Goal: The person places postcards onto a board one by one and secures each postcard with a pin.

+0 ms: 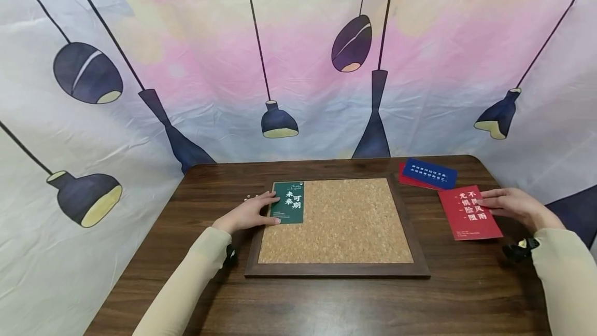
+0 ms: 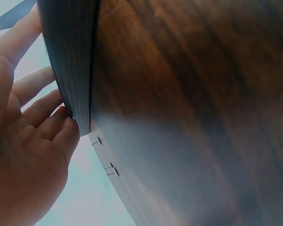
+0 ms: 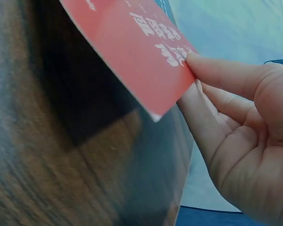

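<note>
In the head view, a cork board (image 1: pixel 347 237) in a dark wooden frame lies on the table. A green card (image 1: pixel 291 211) with white writing sits at its upper left corner, a small pin head near the card's top right. My left hand (image 1: pixel 247 211) rests at the board's left side, thumb and a fingertip touching the card's left edge. Over the table right of the board, my right hand (image 1: pixel 517 206) pinches a red card (image 1: pixel 466 227) with white writing by its right edge. The right wrist view shows this card (image 3: pixel 137 56) tilted above the tabletop, casting a shadow.
A blue card (image 1: pixel 429 172) overlaps another red card (image 1: pixel 408 180) at the back right of the wooden table (image 1: pixel 336 305). Several small pins (image 2: pixel 112 169) stand just beyond the board's far left corner. A printed cloth (image 1: pixel 308 66) hangs behind the table.
</note>
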`<state>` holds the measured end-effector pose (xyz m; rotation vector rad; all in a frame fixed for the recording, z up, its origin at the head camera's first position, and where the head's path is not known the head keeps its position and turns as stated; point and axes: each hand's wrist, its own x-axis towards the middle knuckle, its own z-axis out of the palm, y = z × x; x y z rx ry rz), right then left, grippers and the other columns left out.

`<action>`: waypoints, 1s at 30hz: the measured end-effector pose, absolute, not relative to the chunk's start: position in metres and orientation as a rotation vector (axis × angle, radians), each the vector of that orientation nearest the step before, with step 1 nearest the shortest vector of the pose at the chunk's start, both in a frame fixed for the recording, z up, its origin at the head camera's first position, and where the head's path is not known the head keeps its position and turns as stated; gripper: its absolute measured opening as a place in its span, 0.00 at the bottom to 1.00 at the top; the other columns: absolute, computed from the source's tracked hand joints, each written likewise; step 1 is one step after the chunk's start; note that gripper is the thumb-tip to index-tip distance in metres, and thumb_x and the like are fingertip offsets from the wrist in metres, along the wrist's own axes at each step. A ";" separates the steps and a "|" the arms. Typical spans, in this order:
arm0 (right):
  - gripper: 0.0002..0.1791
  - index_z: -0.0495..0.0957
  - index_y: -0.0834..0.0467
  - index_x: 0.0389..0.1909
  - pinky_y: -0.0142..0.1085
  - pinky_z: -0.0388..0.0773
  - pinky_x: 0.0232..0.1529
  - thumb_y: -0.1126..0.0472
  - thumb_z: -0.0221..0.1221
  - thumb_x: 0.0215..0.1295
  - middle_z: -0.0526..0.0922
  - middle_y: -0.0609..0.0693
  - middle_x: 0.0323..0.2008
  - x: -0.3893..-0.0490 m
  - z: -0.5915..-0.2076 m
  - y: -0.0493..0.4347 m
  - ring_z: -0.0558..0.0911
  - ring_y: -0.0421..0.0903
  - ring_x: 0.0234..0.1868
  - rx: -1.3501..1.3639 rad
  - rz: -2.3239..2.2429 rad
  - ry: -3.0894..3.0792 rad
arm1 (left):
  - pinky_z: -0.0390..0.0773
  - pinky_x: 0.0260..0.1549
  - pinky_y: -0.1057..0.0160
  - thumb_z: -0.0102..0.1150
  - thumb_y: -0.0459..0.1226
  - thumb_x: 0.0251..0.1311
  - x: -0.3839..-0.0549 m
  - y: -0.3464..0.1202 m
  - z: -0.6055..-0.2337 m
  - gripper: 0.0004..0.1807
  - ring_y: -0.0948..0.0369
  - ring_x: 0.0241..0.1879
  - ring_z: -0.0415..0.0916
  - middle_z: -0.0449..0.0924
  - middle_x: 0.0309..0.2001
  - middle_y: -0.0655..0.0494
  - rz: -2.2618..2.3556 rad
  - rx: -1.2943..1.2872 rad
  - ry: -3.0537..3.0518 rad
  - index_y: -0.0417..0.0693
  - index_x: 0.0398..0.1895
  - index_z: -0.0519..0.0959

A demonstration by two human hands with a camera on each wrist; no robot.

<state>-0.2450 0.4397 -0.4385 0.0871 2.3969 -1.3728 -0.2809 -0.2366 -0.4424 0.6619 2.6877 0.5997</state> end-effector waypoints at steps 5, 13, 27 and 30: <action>0.36 0.51 0.86 0.66 0.35 0.84 0.43 0.60 0.53 0.78 0.82 0.45 0.40 -0.243 -0.441 0.434 0.84 0.37 0.37 0.115 -1.479 2.352 | 0.45 0.70 0.32 0.65 0.59 0.62 -0.281 -0.236 -0.441 0.44 0.43 0.78 0.46 0.51 0.79 0.46 0.595 0.658 2.688 0.48 0.76 0.65; 0.38 0.49 0.84 0.69 0.34 0.84 0.43 0.58 0.53 0.78 0.80 0.39 0.38 -0.247 -0.439 0.420 0.85 0.35 0.37 0.129 -1.597 2.339 | 0.45 0.70 0.33 0.64 0.59 0.62 -0.281 -0.237 -0.443 0.45 0.44 0.78 0.45 0.50 0.79 0.46 0.578 0.657 2.690 0.48 0.77 0.64; 0.41 0.48 0.78 0.74 0.31 0.83 0.43 0.55 0.56 0.76 0.74 0.38 0.39 -0.268 -0.438 0.369 0.82 0.28 0.35 0.226 -1.816 2.367 | 0.46 0.69 0.31 0.65 0.58 0.62 -0.280 -0.236 -0.442 0.44 0.44 0.78 0.46 0.51 0.79 0.46 0.597 0.661 2.694 0.47 0.76 0.64; 0.42 0.50 0.76 0.74 0.31 0.83 0.44 0.54 0.57 0.75 0.74 0.41 0.41 -0.274 -0.436 0.354 0.82 0.29 0.34 0.239 -1.855 2.358 | 0.46 0.70 0.31 0.65 0.58 0.62 -0.280 -0.236 -0.441 0.44 0.45 0.78 0.46 0.51 0.79 0.46 0.594 0.662 2.691 0.48 0.77 0.64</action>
